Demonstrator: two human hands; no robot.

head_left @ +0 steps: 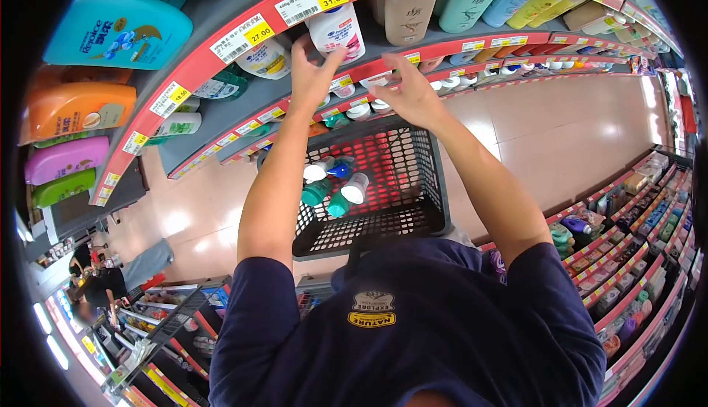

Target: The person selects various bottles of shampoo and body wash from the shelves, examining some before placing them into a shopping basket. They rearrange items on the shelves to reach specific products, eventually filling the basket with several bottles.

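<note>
My left hand (313, 77) grips a white bottle (337, 35) with a pink and blue label, at the front of the upper shelf. Its fingers lie along the bottle's left side and the thumb is across the lower front. My right hand (410, 96) is raised just to the right, fingers apart and holding nothing, in front of the shelf edge. Beside the white bottle stand a beige bottle (408, 16) and a mint-green bottle (469, 5). Below my arms is a black basket (435, 178) with several green, white and blue bottles (339, 202) lying in it.
A curved red shelf edge (206, 53) with price tags runs across the top. Large turquoise (110, 27) and orange (81, 110) bottles line the left. Stocked shelves (627, 259) stand at right, across the tiled floor (509, 127). Another person (103, 285) is at lower left.
</note>
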